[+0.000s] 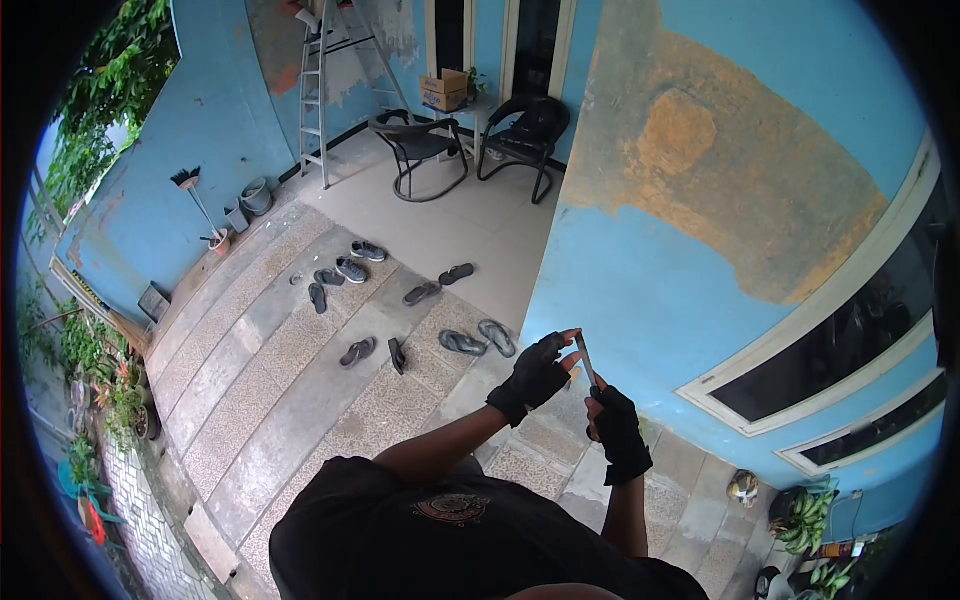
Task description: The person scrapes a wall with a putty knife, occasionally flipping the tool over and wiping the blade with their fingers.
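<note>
In front of my chest, my right hand (617,432), in a black fingerless glove, is closed around the lower end of a scraper (586,360). The tool looks thin and flat, points upward and is seen nearly edge-on. My left hand (540,374) wears a matching glove. Its fingers are apart, with the index fingertip at the top end of the blade and another digit beside the blade lower down. Beyond the hands stands a light blue wall (620,265) with a large bare grey and ochre patch (740,150).
Several sandals (462,342) and a pair of shoes (352,269) lie on the paved floor ahead. Farther back are a ladder (314,110) with part of a person on it, two black chairs (420,145) and a cardboard box (444,92). A framed window (830,350) and potted plants (805,520) are at the right.
</note>
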Tool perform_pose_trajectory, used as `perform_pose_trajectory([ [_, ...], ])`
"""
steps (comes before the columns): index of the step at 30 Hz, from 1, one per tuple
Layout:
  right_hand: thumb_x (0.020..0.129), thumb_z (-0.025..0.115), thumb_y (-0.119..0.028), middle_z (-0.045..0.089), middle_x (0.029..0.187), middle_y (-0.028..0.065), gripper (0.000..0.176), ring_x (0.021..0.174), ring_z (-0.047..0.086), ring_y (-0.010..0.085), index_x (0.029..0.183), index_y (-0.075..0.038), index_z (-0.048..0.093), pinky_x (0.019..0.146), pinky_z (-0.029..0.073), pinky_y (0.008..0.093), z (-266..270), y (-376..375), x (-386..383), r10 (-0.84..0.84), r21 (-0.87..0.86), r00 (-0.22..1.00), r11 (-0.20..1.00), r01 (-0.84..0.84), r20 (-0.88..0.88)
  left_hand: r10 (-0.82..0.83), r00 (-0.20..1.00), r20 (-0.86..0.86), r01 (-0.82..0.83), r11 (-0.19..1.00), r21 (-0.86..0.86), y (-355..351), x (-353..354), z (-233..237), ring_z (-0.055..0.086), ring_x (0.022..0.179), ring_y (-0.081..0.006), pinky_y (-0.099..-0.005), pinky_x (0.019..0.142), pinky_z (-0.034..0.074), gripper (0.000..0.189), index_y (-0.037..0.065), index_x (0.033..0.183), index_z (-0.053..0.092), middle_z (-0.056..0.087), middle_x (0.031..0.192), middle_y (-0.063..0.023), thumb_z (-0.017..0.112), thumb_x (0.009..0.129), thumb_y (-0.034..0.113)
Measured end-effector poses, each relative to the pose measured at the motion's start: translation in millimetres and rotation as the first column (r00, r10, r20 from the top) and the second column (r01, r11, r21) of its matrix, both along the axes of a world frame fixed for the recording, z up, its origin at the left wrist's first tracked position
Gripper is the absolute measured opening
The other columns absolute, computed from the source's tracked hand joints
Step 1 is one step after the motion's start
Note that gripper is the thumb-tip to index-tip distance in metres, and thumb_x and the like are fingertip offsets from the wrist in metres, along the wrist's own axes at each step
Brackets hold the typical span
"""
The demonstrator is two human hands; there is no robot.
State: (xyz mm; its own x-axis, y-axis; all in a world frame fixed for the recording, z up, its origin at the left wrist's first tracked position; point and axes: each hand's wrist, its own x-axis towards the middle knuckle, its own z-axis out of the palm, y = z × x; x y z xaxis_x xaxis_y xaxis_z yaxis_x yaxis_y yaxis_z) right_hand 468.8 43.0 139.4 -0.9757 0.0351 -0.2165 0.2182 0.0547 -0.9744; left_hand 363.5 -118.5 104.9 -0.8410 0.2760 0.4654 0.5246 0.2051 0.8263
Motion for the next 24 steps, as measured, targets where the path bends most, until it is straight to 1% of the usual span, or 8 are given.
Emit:
perform_pose_trajectory([
  [5, 0.093, 0.056, -0.005, 0.040, 0.066, -0.0076, 0.050, 0.049, 0.038, 0.0030, 0.142, -0.008, 0.047, 0.044, 0.034, 0.0209, 0.7, 1.3, 41.8, -0.059, -0.041, 0.998, 0.997, 0.060, 0.010, -0.026, 1.000, 0.008, 0.026, 0.999, -0.021, 7.1, 34.5, -0.8, 0.064, 0.099, -0.0237, -0.0322, 0.080, 0.054, 0.044, 0.010, 0.129, 0.055, 0.064, 0.116, -0.0094, 0.069, 0.088, 0.017],
  [14, 0.093, 0.058, -0.005, 0.040, 0.068, -0.0074, 0.051, 0.050, 0.038, 0.0026, 0.142, -0.009, 0.048, 0.045, 0.033, 0.0214, 6.8, -13.8, 81.1, -0.114, 0.027, 0.993, 0.993, 0.115, -0.041, -0.097, 0.985, -0.141, 0.096, 0.995, -0.011, -2.4, 62.6, 4.4, 0.061, 0.112, -0.0329, -0.0376, 0.094, 0.049, 0.046, 0.004, 0.132, 0.051, 0.061, 0.124, -0.0167, 0.066, 0.090, 0.016],
  [15, 0.092, 0.061, -0.006, 0.042, 0.072, -0.0066, 0.053, 0.053, 0.040, 0.0034, 0.143, -0.011, 0.047, 0.047, 0.036, 0.0224, 5.6, -16.5, 84.1, -0.105, 0.080, 0.993, 0.991, 0.109, -0.059, -0.116, 0.984, -0.139, 0.115, 0.993, -0.013, -4.1, 66.8, 7.8, 0.061, 0.112, -0.0329, -0.0376, 0.094, 0.049, 0.046, 0.004, 0.132, 0.051, 0.061, 0.124, -0.0167, 0.066, 0.090, 0.016],
  [17, 0.091, 0.063, -0.007, 0.045, 0.075, -0.0058, 0.056, 0.057, 0.042, 0.0042, 0.144, -0.014, 0.047, 0.050, 0.038, 0.0234, 0.9, -25.4, 89.0, -0.111, 0.132, 0.991, 0.984, 0.120, -0.073, -0.136, 0.990, -0.047, 0.135, 0.991, -0.017, -9.4, 74.7, 15.2, 0.056, 0.121, -0.0249, -0.0357, 0.095, 0.049, 0.053, 0.008, 0.139, 0.046, 0.055, 0.135, -0.0106, 0.065, 0.091, 0.019],
  [20, 0.085, 0.070, -0.008, 0.051, 0.077, 0.0022, 0.061, 0.066, 0.050, 0.0125, 0.142, -0.010, 0.048, 0.062, 0.044, 0.0279, -16.3, -47.2, 89.5, -0.070, 0.397, 0.943, 0.895, 0.204, -0.326, -0.188, 0.981, -0.039, 0.191, 0.977, 0.099, -18.7, 84.2, 17.8, 0.051, 0.127, -0.0272, -0.0372, 0.103, 0.043, 0.062, 0.004, 0.141, 0.041, 0.048, 0.143, -0.0130, 0.068, 0.088, 0.021],
  [21, 0.085, 0.070, -0.008, 0.051, 0.077, 0.0022, 0.061, 0.066, 0.050, 0.0125, 0.142, -0.010, 0.048, 0.062, 0.044, 0.0279, -18.3, -57.7, 92.1, -0.087, 0.397, 0.944, 0.892, 0.217, -0.320, -0.205, 0.978, -0.033, 0.207, 0.973, 0.099, -23.9, 87.1, 14.9, 0.051, 0.127, -0.0272, -0.0372, 0.103, 0.043, 0.062, 0.004, 0.141, 0.041, 0.048, 0.143, -0.0130, 0.068, 0.088, 0.021],
  [23, 0.085, 0.070, -0.008, 0.055, 0.079, 0.0043, 0.056, 0.067, 0.052, 0.0143, 0.137, -0.008, 0.051, 0.063, 0.046, 0.0282, -16.6, -81.9, 91.1, -0.058, 0.529, 0.913, 0.800, 0.284, -0.403, -0.179, 0.984, 0.010, 0.177, 0.979, 0.105, -34.6, 87.5, 11.7, 0.047, 0.132, -0.0288, -0.0382, 0.107, 0.039, 0.068, 0.000, 0.142, 0.038, 0.044, 0.146, -0.0164, 0.070, 0.085, 0.022],
  [24, 0.084, 0.069, -0.007, 0.056, 0.080, 0.0057, 0.049, 0.068, 0.054, 0.0157, 0.131, -0.005, 0.054, 0.064, 0.047, 0.0293, -4.8, -96.7, 91.4, -0.045, 0.590, 0.926, 0.759, 0.275, -0.374, -0.198, 0.979, 0.041, 0.194, 0.976, 0.096, -43.5, 90.4, 17.7, 0.044, 0.135, -0.0301, -0.0388, 0.109, 0.036, 0.076, -0.001, 0.146, 0.032, 0.041, 0.148, -0.0185, 0.071, 0.084, 0.021],
])
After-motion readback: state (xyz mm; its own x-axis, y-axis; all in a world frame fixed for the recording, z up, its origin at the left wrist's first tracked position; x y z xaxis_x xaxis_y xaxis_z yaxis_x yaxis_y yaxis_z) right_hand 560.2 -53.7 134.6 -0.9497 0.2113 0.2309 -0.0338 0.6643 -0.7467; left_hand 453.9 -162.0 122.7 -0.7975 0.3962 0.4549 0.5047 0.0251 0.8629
